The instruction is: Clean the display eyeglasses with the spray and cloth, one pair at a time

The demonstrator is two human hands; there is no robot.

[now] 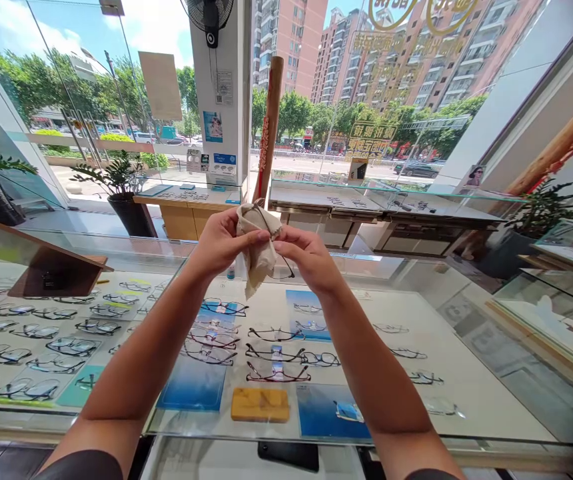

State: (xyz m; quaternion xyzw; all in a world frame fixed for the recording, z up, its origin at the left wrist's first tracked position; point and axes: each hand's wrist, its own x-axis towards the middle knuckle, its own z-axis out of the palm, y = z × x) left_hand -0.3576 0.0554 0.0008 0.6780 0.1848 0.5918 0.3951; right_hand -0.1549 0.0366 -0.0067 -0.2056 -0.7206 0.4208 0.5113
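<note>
Both my hands are raised above a glass display counter, close together in the middle of the view. A beige cleaning cloth [259,263] with a zigzag edge is bunched in my left hand [224,241], thumb pressed on top, and its corner hangs down. Wrapped partly in the cloth is a pair of eyeglasses [290,268]; a thin dark part of it shows below my right hand [306,253]. My right fingers pinch the glasses at the cloth's right edge. Most of the frame is hidden by cloth and fingers.
Beneath my arms, the glass counter [466,373] holds rows of eyeglasses, blue cards and a yellow case [260,405]. A dark phone [289,456] lies at the near edge. A brown wooden panel [59,272] stands at left. Beyond are more showcases, a wooden post [271,120] and potted plants.
</note>
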